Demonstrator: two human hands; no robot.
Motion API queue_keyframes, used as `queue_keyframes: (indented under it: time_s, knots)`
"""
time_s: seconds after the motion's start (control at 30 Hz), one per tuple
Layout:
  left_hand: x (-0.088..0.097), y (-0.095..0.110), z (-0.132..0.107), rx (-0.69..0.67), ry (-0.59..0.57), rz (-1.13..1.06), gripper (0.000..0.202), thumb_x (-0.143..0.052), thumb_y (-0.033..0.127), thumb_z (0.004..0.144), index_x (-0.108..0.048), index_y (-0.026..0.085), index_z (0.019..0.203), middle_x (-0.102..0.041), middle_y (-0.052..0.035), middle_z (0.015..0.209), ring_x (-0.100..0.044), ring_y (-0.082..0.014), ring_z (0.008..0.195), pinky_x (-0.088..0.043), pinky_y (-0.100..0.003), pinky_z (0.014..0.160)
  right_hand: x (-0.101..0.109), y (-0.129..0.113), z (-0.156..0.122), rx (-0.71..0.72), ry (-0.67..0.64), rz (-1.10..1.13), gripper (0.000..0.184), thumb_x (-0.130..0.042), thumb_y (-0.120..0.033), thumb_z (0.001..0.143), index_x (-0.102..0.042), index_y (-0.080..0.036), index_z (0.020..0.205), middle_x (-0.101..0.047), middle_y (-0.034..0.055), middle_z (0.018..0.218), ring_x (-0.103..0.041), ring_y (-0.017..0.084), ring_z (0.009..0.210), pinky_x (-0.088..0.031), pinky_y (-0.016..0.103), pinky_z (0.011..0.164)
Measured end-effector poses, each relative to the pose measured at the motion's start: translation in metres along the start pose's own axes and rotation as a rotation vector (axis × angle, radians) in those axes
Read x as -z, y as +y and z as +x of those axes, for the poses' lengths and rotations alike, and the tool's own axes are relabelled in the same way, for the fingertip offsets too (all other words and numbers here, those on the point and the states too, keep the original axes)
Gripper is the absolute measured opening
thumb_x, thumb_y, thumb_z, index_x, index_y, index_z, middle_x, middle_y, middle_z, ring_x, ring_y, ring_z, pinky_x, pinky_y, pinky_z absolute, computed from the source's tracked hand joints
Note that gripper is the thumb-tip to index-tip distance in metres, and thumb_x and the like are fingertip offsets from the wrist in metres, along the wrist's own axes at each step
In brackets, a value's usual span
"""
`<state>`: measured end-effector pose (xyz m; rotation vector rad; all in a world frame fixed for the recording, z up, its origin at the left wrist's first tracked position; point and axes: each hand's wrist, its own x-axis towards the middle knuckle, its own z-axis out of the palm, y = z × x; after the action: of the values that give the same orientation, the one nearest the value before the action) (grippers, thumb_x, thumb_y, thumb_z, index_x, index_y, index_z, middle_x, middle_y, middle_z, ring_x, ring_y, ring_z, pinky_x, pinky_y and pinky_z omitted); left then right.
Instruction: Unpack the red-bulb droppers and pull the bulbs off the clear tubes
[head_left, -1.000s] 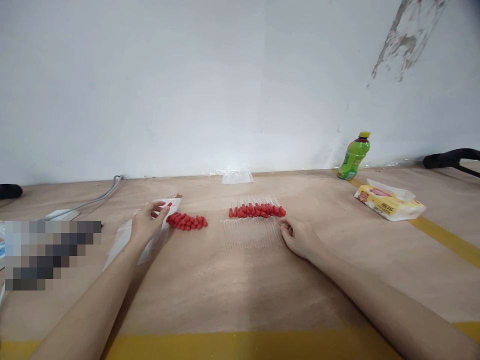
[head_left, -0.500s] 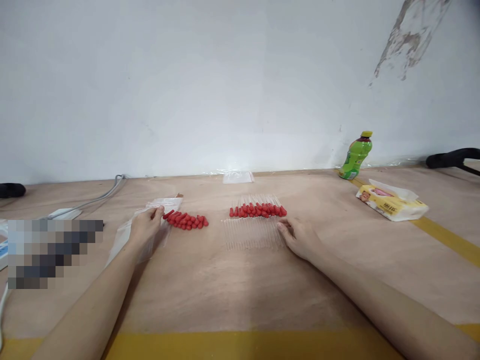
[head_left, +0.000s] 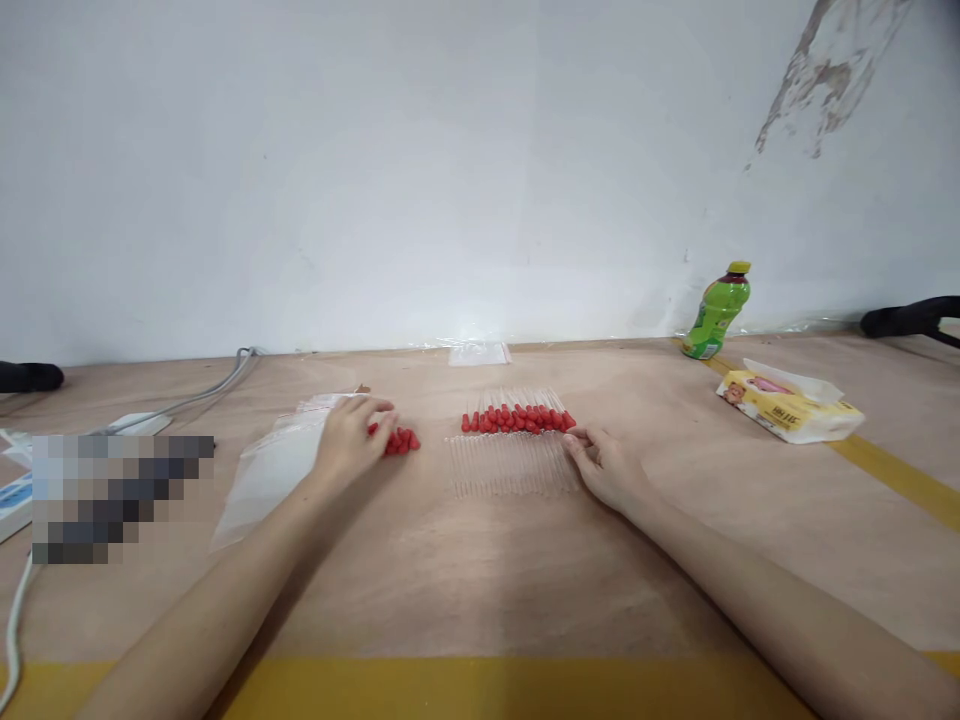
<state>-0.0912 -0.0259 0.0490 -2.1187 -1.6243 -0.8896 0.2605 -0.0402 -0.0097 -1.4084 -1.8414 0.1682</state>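
My left hand (head_left: 352, 438) lies over a small heap of loose red rubber bulbs (head_left: 401, 441) on the wooden table, its fingers curled down onto them and covering most of the heap. A row of clear glass tubes (head_left: 510, 465) lies side by side in the middle, with a second row behind it whose tubes carry red bulbs (head_left: 516, 420). My right hand (head_left: 604, 466) rests at the right end of the bare tubes, fingers bent and touching the outermost ones. What the fingers of either hand pinch cannot be made out.
A clear plastic bag (head_left: 274, 468) lies left of my left hand. A smaller clear bag (head_left: 478, 353) sits by the wall. At the right stand a green bottle (head_left: 718, 312) and a yellow tissue pack (head_left: 787, 408). A grey cable (head_left: 202, 390) runs along the left.
My left hand has moved right from the plastic bag onto the heap of red bulbs. My right hand has stayed at the right end of the tubes.
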Motion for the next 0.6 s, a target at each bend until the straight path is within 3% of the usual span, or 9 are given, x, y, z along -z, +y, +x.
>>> queue_keyframes:
  time_s: [0.07,0.13,0.27,0.37,0.5,0.6]
  knots:
    - [-0.011,0.023,0.006,-0.100,-0.122,-0.009,0.025,-0.045,0.037,0.079,-0.063,0.019,0.079,-0.062,-0.0061,0.085,-0.053,-0.0221,0.087,-0.038,-0.034,0.084,0.002,0.001,0.001,-0.018,0.025,0.002,0.031,-0.041,-0.038,0.083,-0.061,-0.015,0.089,-0.067,0.0082,0.084,-0.060,0.021,0.080,-0.045,0.033,0.067]
    - [-0.023,0.041,0.014,-0.110,-0.216,-0.021,0.028,-0.050,0.043,0.076,-0.063,0.019,0.079,-0.061,-0.0075,0.085,-0.052,-0.0238,0.088,-0.038,-0.036,0.082,0.004,0.001,0.002,-0.022,0.054,0.004,0.031,-0.042,-0.038,0.082,-0.061,-0.015,0.089,-0.067,0.0086,0.084,-0.060,0.022,0.082,-0.045,0.034,0.070]
    - [-0.047,0.057,0.037,0.082,-0.471,-0.150,0.037,-0.055,0.054,0.067,-0.065,0.019,0.072,-0.061,-0.0083,0.085,-0.052,-0.0263,0.091,-0.038,-0.035,0.079,0.006,0.005,0.004,-0.011,0.096,-0.004,0.030,-0.042,-0.038,0.082,-0.062,-0.016,0.089,-0.066,0.0079,0.082,-0.059,0.021,0.081,-0.044,0.034,0.070]
    - [-0.060,0.056,0.050,0.173,-0.633,-0.237,0.039,-0.060,0.056,0.060,-0.065,0.018,0.064,-0.062,-0.0043,0.067,-0.056,-0.0207,0.070,-0.041,-0.029,0.064,0.005,0.009,0.005,-0.013,0.105,-0.005,0.031,-0.042,-0.038,0.082,-0.062,-0.016,0.090,-0.066,0.0076,0.081,-0.059,0.021,0.079,-0.044,0.034,0.069]
    - [-0.062,0.053,0.054,0.212,-0.672,-0.285,0.035,-0.063,0.051,0.058,-0.063,0.016,0.059,-0.056,0.0012,0.052,-0.052,-0.0147,0.052,-0.038,-0.024,0.051,0.004,0.011,0.005,0.001,0.116,0.000,0.028,-0.043,-0.036,0.081,-0.062,-0.017,0.088,-0.066,0.0072,0.081,-0.059,0.021,0.080,-0.044,0.034,0.071]
    - [-0.044,0.056,0.050,0.235,-0.600,-0.271,0.031,-0.057,0.046,0.067,-0.063,0.015,0.066,-0.059,-0.0009,0.058,-0.054,-0.0161,0.056,-0.038,-0.025,0.052,0.003,0.012,0.006,0.053,0.141,0.007,0.024,-0.045,-0.034,0.082,-0.062,-0.017,0.087,-0.066,0.0066,0.080,-0.058,0.021,0.079,-0.045,0.035,0.072]
